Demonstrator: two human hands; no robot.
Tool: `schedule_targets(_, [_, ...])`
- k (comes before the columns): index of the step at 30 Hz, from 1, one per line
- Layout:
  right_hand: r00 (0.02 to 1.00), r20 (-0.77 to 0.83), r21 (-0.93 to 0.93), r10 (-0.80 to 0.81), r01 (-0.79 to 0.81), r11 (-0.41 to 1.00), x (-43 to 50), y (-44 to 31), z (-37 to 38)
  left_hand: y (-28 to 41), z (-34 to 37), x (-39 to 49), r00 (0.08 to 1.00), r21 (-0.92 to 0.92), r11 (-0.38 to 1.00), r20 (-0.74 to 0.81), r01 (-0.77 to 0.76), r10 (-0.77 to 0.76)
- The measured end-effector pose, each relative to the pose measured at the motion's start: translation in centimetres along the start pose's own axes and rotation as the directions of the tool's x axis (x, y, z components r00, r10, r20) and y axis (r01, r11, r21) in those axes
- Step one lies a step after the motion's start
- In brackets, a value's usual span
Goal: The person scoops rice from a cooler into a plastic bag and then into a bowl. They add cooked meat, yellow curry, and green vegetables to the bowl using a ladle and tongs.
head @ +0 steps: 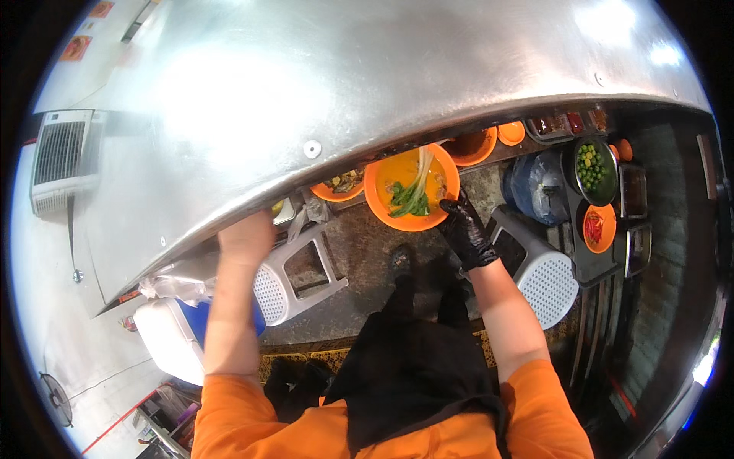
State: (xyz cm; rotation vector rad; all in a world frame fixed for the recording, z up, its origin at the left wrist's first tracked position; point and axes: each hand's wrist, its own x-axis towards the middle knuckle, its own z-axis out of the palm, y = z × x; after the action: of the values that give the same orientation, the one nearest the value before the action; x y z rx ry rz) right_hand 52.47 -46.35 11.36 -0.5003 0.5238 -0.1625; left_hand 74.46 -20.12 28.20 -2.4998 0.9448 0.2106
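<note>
My right hand (465,232), in a black glove, grips the lower right rim of an orange bowl (412,222). In the bowl lies an orange-yellow soup with leafy greens (414,195) and what look like bits of meat. My left hand (248,232) seems bare and is blurred; its fingers are hidden beneath the edge of a large metal hood, so I cannot tell what it holds. Close to its right stands a metal tray (284,212) with something yellow in it. A second orange bowl (338,197) with mixed food sits between that tray and the soup bowl.
The metal hood (367,74) covers the upper view. Grey plastic stools (547,290) stand on both sides. At the right are a blue water jug (533,186), a metal bowl of green limes (596,172) and an orange bowl of red chilies (600,229). A white and blue container (172,338) stands lower left.
</note>
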Motion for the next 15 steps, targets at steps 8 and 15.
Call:
schedule_targets(8, [1.000,-0.026,0.039,0.004,-0.003,0.999,-1.5,0.1,-0.5,5.3,7.4,4.9,0.970,-0.169,0.959,0.123,0.229,-0.210])
schedule_targets(15, [0.999,-0.041,0.063,0.031,-0.028,0.998,-2.1,0.6,-1.3,5.8,10.4,7.7,0.955,-0.172,0.945,0.150,0.279,-0.255])
